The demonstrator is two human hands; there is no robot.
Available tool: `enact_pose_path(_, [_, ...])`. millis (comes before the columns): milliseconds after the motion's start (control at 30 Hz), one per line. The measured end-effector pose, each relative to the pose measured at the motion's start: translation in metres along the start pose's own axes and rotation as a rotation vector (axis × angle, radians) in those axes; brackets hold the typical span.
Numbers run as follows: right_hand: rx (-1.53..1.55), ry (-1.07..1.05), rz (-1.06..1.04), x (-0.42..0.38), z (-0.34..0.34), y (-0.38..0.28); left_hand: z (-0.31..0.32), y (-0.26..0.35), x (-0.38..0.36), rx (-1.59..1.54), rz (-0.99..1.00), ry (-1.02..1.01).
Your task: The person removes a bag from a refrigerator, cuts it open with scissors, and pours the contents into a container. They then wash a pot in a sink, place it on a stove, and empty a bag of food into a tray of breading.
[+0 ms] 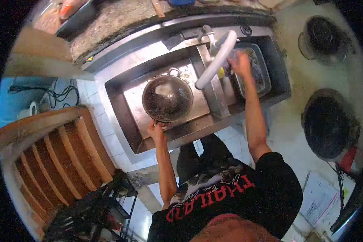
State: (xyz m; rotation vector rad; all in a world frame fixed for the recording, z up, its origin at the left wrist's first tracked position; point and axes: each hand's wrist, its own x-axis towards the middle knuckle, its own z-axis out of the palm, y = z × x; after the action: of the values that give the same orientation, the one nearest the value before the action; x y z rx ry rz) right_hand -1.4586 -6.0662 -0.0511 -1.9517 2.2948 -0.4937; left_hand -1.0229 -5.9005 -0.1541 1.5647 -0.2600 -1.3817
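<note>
Head view, left hand (156,130) gripping wok (167,98)

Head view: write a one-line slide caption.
Left hand holds a wok in the sink; right hand reaches by the white faucet.

From my remote seat I look down on a stainless double sink unit (121,68) set against a rough stone ledge (121,20) along the top. White floor tiles (97,117) run below it. At the left stands a wooden slatted rack (56,161), with a dark metal frame (97,205) beside its lower end. Black cables (62,94) trail over a blue area at the far left. On the right, a pale floor (322,76) holds two dark round pots (328,123), and some white paper (318,197) lies near them. Light is dim and warm.
</note>
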Motion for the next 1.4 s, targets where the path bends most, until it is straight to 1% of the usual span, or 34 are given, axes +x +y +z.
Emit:
enact_pose_path(67, [0.355, 0.429, -0.159, 0.033, -0.01, -0.01, 0.01, 0.011, -0.012, -0.099, -0.086, -0.037])
enact_pose_path(100, [0.461, 0.347, -0.163, 0.039, -0.033, -0.04, 0.008, 0.003, -0.006, -0.074, -0.036, -0.09])
enact_pose_path(133, [0.405, 0.292, -0.264, 0.043, -0.034, -0.049, 0.012, 0.007, -0.011, -0.088, -0.047, -0.085])
enact_pose_path(200, [0.262, 0.094, -0.117, 0.039, -0.04, -0.068, 0.024, 0.015, -0.019, -0.114, -0.072, -0.096])
enact_pose_path(233, [0.197, 0.135, -0.147, 0.03, -0.035, -0.065, 0.023, 0.013, -0.016, -0.094, -0.104, -0.143])
enact_pose_path(300, [0.061, 0.215, -0.212, -0.005, -0.01, -0.046, 0.028, -0.001, -0.009, -0.211, -0.108, -0.099])
enact_pose_path(333, [-0.043, 0.268, -0.282, -0.027, -0.007, -0.052, 0.032, -0.006, -0.008, -0.272, -0.114, -0.076])
enact_pose_path(367, [0.086, 0.268, -0.221, -0.046, 0.0, -0.061, 0.039, 0.003, -0.012, -0.184, -0.158, -0.058])
enact_pose_path(400, [0.216, 0.275, -0.162, -0.065, 0.007, -0.07, 0.045, -0.001, -0.01, -0.266, -0.15, -0.071])
enact_pose_path(467, [0.456, -0.019, -0.011, -0.101, 0.057, -0.087, 0.056, -0.014, -0.009, -0.416, -0.129, -0.095])
enact_pose_path(533, [0.427, -0.304, -0.377, -0.122, 0.096, -0.126, 0.07, 0.002, -0.023, -0.425, -0.068, -0.119])
enact_pose_path(567, [0.516, -0.37, -0.688, -0.128, 0.108, -0.149, 0.072, 0.002, -0.024, -0.398, -0.055, -0.124])
enact_pose_path(600, [0.31, -0.577, -0.516, -0.118, 0.129, -0.157, 0.073, 0.003, -0.027, -0.371, -0.041, -0.125])
enact_pose_path(633, [0.094, -0.775, -0.342, -0.11, 0.149, -0.162, 0.076, 0.021, -0.038, -0.286, -0.066, -0.067])
enact_pose_path(700, [0.358, -0.752, -0.492, -0.125, 0.175, -0.164, 0.072, 0.011, -0.044, -0.311, -0.02, -0.024])
enact_pose_path(733, [0.498, -0.726, -0.563, -0.123, 0.166, -0.185, 0.068, 0.006, -0.039, -0.319, 0.013, -0.009])
enact_pose_path(767, [0.638, -0.896, -0.641, -0.134, 0.15, -0.195, 0.057, -0.007, -0.031, -0.232, 0.061, 0.068])
enact_pose_path(800, [0.527, -1.049, -0.593, -0.136, 0.151, -0.187, 0.045, -0.018, -0.032, -0.289, -0.049, 0.057])
enact_pose_path(867, [0.277, -1.315, -0.525, -0.094, 0.165, -0.165, 0.027, -0.023, -0.028, -0.427, -0.234, 0.026])
enact_pose_path(900, [0.059, -1.203, -0.471, -0.076, 0.18, -0.158, 0.021, -0.025, -0.033, -0.438, -0.245, -0.051])
enact_pose_path(933, [-0.245, -0.897, -0.403, -0.07, 0.147, -0.19, 0.018, -0.04, -0.031, -0.503, -0.268, -0.064])
enact_pose_path(1000, [0.068, -0.581, -0.514, -0.086, 0.223, -0.166, 0.019, -0.07, -0.029, -0.633, -0.326, -0.088])
enact_pose_path(1067, [0.397, -1.027, -0.713, -0.104, 0.226, -0.173, 0.022, -0.067, -0.028, -0.639, -0.423, -0.126])
enact_pose_path(1100, [0.37, -1.231, -0.715, -0.102, 0.21, -0.178, 0.022, -0.067, -0.029, -0.641, -0.474, -0.145])
enact_pose_path(1133, [0.329, -1.432, -0.707, -0.1, 0.192, -0.184, 0.021, -0.065, -0.03, -0.675, -0.48, -0.146])
enact_pose_path(1167, [0.1, -1.457, -0.709, -0.078, 0.16, -0.193, 0.019, -0.062, -0.032, -0.715, -0.483, -0.146])
enact_pose_path(1200, [-0.127, -1.471, -0.706, -0.058, 0.144, -0.192, 0.017, -0.06, -0.035, -0.752, -0.487, -0.144])
enact_pose_path(1233, [-0.192, -1.255, -0.364, -0.032, 0.221, -0.143, 0.021, -0.06, -0.041, -0.699, -0.418, -0.166])
enact_pose_path(1267, [-0.094, -0.881, -0.551, -0.029, 0.146, -0.19, 0.032, -0.058, -0.046, -0.647, -0.344, -0.194])
enact_pose_path(1300, [-0.094, -0.791, -0.507, -0.03, 0.164, -0.2, 0.043, -0.054, -0.049, -0.595, -0.27, -0.221])
enact_pose_path(1333, [-0.095, -0.707, -0.457, -0.034, 0.185, -0.204, 0.05, -0.049, -0.051, -0.621, -0.269, -0.215])
enact_pose_path(1400, [0.359, -0.707, -0.644, -0.065, 0.199, -0.221, 0.064, -0.037, -0.051, -0.672, -0.269, -0.205])
